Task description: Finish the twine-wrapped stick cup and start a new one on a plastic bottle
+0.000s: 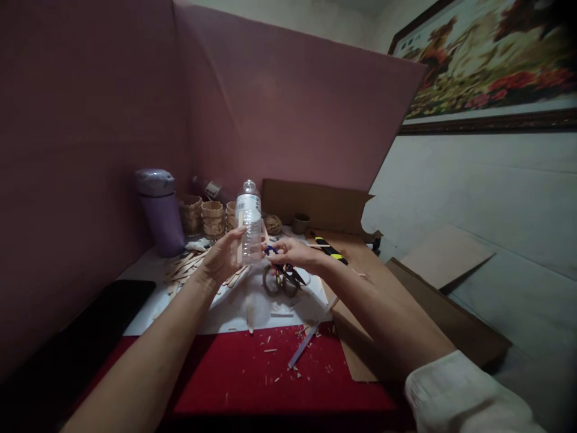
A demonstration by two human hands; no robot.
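Observation:
My left hand (220, 260) is wrapped round the lower part of a clear plastic bottle (251, 225), which stands nearly upright, uncapped, with a white label. A wooden craft stick (240, 231) runs up the bottle's left side by my thumb. Close to the bottle's base, my right hand (295, 252) is closed on a pair of scissors (293, 275). Their blue handles show at my fingertips and the dark blades slant down to the right. Behind the blades lies a roll of tape (271, 282). Many loose craft sticks (183, 267) lie left of the bottle.
A purple tumbler (161, 216) stands at the left, beside several carved wooden-looking cups (213, 218). Twine (273, 225) and a small dark cup (301, 223) are at the back. A black-yellow cutter (331, 248) lies on cardboard (360, 349). Scraps and a translucent strip (303, 347) dot the red cloth (270, 391).

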